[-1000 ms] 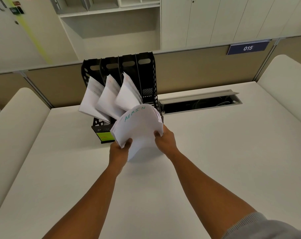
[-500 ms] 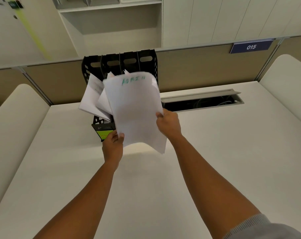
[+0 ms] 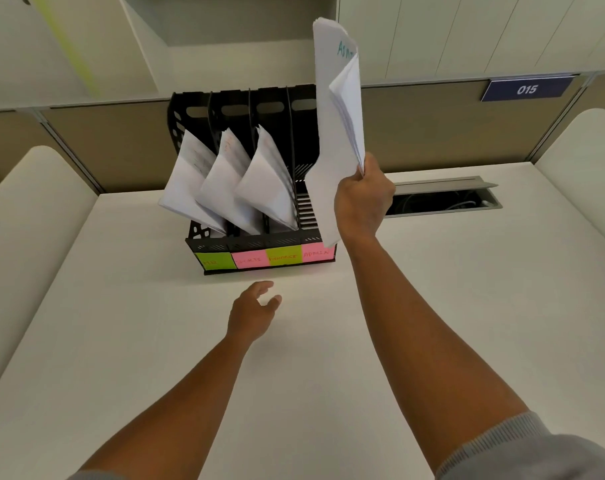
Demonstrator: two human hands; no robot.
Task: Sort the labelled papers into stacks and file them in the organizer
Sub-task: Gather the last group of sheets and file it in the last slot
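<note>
Right hand (image 3: 361,202) grips the ADMIN stack (image 3: 335,126) upright above the organizer (image 3: 259,237)'s bare rightmost slot; left hand (image 3: 254,311) hovers relaxed, holding nothing. One-handed, those loose sheets could splay or catch the divider.

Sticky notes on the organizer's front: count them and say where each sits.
4, in a row along the organizer base: green far left, pink beside it, green third, pink far right, its corner behind the held paper stack.
</note>
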